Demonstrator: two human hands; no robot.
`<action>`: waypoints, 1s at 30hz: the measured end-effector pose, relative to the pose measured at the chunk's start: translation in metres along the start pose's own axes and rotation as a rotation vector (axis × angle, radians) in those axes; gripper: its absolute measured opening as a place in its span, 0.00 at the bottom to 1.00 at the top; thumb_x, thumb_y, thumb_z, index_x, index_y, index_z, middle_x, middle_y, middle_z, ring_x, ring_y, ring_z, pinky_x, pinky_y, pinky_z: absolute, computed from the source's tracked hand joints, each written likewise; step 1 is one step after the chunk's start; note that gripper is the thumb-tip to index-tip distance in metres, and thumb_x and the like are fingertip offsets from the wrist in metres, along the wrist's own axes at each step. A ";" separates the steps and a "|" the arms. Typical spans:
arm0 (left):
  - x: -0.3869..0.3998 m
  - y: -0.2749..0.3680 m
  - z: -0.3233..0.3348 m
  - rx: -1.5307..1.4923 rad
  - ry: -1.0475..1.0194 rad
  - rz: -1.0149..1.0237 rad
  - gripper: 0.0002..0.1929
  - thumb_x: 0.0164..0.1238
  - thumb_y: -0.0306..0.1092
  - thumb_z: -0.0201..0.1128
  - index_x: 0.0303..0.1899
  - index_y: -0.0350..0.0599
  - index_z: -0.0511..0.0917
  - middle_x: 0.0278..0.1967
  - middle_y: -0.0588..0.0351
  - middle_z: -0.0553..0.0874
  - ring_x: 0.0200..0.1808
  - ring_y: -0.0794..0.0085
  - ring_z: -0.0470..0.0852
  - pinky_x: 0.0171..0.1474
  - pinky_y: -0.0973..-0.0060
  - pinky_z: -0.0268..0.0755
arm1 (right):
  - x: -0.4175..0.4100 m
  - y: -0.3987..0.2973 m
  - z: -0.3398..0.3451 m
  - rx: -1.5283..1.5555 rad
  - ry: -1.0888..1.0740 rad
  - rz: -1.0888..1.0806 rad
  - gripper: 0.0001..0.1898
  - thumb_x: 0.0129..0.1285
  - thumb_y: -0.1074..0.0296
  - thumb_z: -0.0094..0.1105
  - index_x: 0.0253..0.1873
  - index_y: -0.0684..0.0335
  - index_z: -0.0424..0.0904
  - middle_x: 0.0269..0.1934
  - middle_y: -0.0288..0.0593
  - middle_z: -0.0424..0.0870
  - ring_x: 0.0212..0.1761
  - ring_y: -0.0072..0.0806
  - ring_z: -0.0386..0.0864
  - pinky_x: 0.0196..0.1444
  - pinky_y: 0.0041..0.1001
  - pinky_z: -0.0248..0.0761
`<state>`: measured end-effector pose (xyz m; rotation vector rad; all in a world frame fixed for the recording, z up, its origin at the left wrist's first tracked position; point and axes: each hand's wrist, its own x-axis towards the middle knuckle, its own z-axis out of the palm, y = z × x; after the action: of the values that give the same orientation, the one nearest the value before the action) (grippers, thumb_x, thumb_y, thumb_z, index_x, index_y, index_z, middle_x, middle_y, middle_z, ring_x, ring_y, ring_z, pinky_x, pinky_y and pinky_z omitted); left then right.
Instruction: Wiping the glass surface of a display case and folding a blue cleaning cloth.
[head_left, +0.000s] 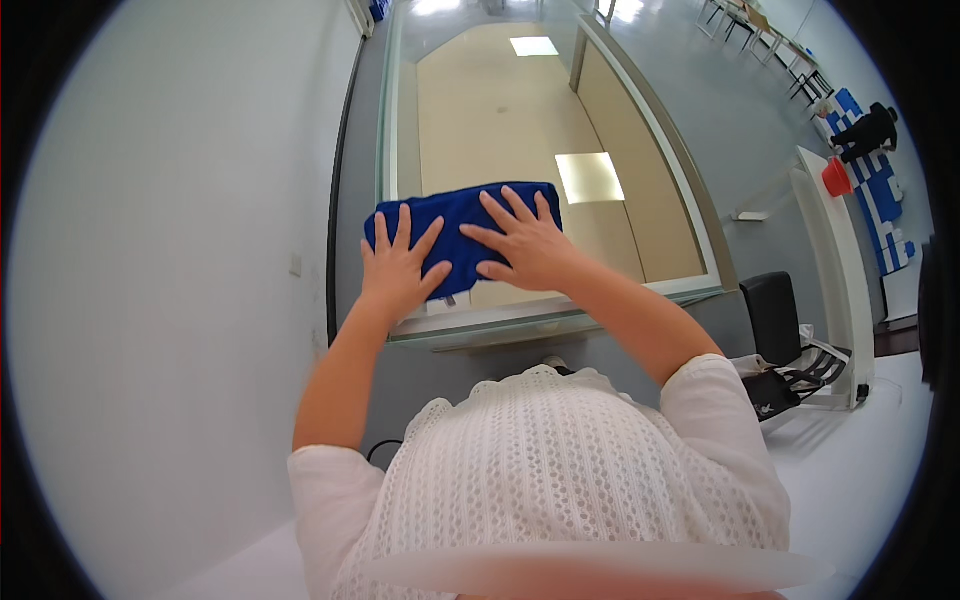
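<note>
A dark blue folded cloth (459, 225) lies on the glass top (495, 135) of a table or case in front of me, at its near left end. Flat on the cloth's left part rests my left hand (399, 262), its fingers spread. My right hand (525, 244) presses on the right part, also with spread fingers. Neither hand is closed around the cloth. A small piece of something, too small to tell, shows under the cloth's near edge.
A white wall (187, 225) runs along the left. To the right are a black chair (772, 319) with a bag, a white table (832, 262) and a red bucket (836, 178). A person in black (870, 131) is far off at the right, by blue-and-white items.
</note>
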<state>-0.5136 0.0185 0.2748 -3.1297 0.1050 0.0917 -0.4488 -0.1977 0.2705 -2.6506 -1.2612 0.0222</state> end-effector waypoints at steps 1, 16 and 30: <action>-0.005 0.001 -0.004 -0.016 0.016 0.020 0.32 0.64 0.60 0.50 0.69 0.71 0.56 0.72 0.45 0.47 0.71 0.38 0.41 0.65 0.36 0.40 | -0.003 -0.002 -0.005 0.003 -0.001 -0.013 0.30 0.63 0.40 0.46 0.69 0.40 0.60 0.73 0.50 0.47 0.74 0.52 0.41 0.69 0.59 0.34; -0.014 0.017 -0.032 0.013 -0.001 0.149 0.38 0.52 0.63 0.61 0.67 0.69 0.63 0.72 0.43 0.49 0.69 0.30 0.44 0.60 0.29 0.41 | -0.027 0.017 -0.031 0.104 -0.005 -0.174 0.36 0.52 0.43 0.63 0.67 0.41 0.64 0.72 0.47 0.52 0.73 0.50 0.46 0.68 0.58 0.40; 0.064 0.189 -0.036 -0.134 -0.041 0.387 0.35 0.59 0.61 0.55 0.68 0.65 0.59 0.71 0.37 0.48 0.69 0.28 0.40 0.60 0.28 0.36 | -0.142 0.138 -0.068 0.083 -0.020 0.110 0.35 0.52 0.43 0.62 0.66 0.42 0.66 0.73 0.45 0.50 0.74 0.48 0.44 0.71 0.53 0.36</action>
<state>-0.4607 -0.1748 0.3058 -3.1889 0.7308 0.1704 -0.4263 -0.4038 0.3000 -2.6516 -1.0939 0.1157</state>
